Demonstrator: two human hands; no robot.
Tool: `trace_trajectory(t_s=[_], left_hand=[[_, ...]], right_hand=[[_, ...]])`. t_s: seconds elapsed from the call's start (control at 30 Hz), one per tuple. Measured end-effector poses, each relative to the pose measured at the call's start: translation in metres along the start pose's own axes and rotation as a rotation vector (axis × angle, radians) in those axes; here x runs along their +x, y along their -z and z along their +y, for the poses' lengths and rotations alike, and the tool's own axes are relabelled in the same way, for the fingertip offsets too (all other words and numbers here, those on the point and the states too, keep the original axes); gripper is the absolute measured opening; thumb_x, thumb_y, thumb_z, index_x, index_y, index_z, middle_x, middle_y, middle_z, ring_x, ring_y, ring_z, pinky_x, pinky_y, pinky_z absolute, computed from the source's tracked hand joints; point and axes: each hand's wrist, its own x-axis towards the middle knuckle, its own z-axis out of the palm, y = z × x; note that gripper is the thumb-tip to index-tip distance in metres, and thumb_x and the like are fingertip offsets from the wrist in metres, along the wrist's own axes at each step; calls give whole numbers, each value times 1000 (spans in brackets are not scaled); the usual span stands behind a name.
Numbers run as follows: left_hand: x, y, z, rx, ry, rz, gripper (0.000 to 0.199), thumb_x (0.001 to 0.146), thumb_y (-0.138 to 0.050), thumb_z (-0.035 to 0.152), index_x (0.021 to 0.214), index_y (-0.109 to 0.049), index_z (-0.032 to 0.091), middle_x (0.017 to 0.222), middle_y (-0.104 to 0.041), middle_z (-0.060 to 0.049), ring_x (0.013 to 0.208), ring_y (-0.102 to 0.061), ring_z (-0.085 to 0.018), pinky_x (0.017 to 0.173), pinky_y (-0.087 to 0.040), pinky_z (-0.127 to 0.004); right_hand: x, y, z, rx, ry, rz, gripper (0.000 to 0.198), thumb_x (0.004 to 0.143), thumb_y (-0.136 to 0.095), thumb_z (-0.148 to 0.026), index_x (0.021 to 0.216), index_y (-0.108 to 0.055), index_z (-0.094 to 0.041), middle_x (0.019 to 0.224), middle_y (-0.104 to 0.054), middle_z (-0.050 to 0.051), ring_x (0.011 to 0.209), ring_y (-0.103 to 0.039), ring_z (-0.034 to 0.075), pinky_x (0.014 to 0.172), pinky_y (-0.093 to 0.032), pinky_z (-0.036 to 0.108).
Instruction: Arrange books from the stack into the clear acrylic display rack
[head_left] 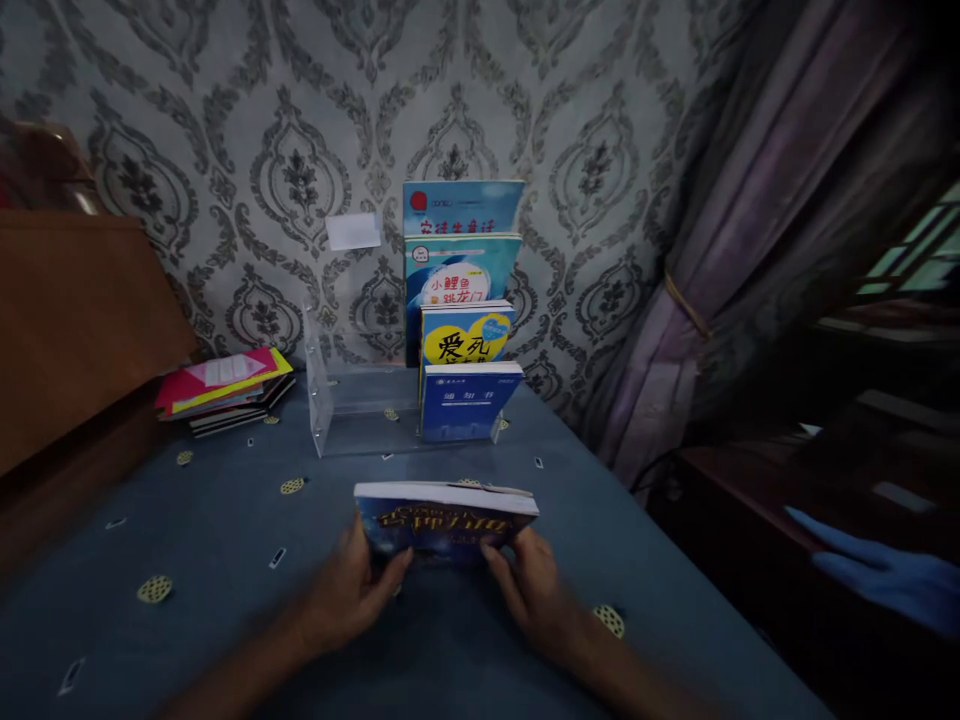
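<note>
A thick dark blue book (442,530) with gold lettering is between my hands, its white page edge facing up. My left hand (360,580) grips its left side, thumb across the cover. On the right side, my right hand (529,575) holds it the same way. Beyond the book stands a clear acrylic tiered rack (364,430). Its right part carries a blue book (469,405) in front, then a yellow and blue book (457,340), a teal book (465,265) and a light blue book (465,205), stepped upward. The rack's left part holds no books.
A pile of books and papers (232,385), topped with pink and yellow, lies left of the rack. A brown wooden box or cabinet (82,320) stands at far left. The patterned blue tablecloth (225,540) covers the table. A purple curtain (675,300) hangs at right.
</note>
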Motion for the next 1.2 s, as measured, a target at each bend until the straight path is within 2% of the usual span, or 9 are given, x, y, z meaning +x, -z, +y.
trace_trajectory(t_s=[0.07,0.17,0.43,0.57,0.63,0.77,0.9,1.07,1.2], left_hand=[[-4,5,-3,96,-39,-39,25,91,-55,46,93,-58,22,73,-65,-2,62,-62,-19,59,-54,-32],[-8,9,-6,214,-48,-49,24,89,-55,45,82,-58,22,73,-66,-5,70,-66,-23,66,-57,-37],[-10,1,-14,100,61,22,22,84,-62,46,85,-60,25,73,-65,-4,65,-63,-23,63,-56,-38],[4,3,-13,72,68,-6,26,85,-61,46,95,-58,23,80,-67,-5,74,-66,-25,68,-56,-38],[18,4,-11,64,63,-30,34,86,-60,46,110,-55,22,86,-68,-5,76,-67,-24,70,-55,-36],[59,-4,-8,79,102,-109,49,89,-56,45,128,-44,19,71,-64,1,60,-62,-21,57,-49,-30],[111,-19,-5,202,-40,-169,39,92,-52,38,125,-47,17,91,-69,-6,85,-69,-26,75,-52,-34],[166,-26,20,580,-6,-47,32,100,-44,32,125,-45,13,97,-72,-14,91,-71,-30,79,-52,-37],[184,-27,34,592,-34,88,20,102,-43,29,116,-46,15,101,-72,-15,91,-72,-29,76,-51,-35]], right_hand=[[-2,3,-4,-15,-13,-3,17,106,-37,-27,95,-50,-25,76,-65,3,65,-66,19,60,-55,30],[-5,6,-7,-15,-19,2,16,106,-38,-27,99,-52,-24,78,-67,4,69,-67,19,64,-57,30],[-12,-1,0,75,-118,-41,17,104,-45,-38,109,-56,-27,78,-68,3,65,-68,22,61,-59,34],[-9,-4,11,135,-163,-80,21,101,-49,-35,119,-56,-26,86,-71,5,73,-71,23,67,-61,37],[-3,-4,18,179,-200,-104,21,100,-51,-33,119,-56,-25,91,-72,6,78,-72,23,71,-60,36],[14,-5,42,253,-322,-141,17,100,-52,-36,111,-54,-23,87,-70,3,75,-69,21,68,-57,33],[38,-4,84,277,-336,-107,22,99,-51,-43,106,-51,-23,87,-68,3,77,-66,21,68,-55,33],[92,7,138,33,-233,15,27,96,-51,-51,97,-49,-23,71,-58,1,62,-58,21,60,-48,34],[119,15,155,-55,-152,77,26,97,-50,-50,101,-50,-24,78,-60,4,65,-60,23,62,-50,36]])
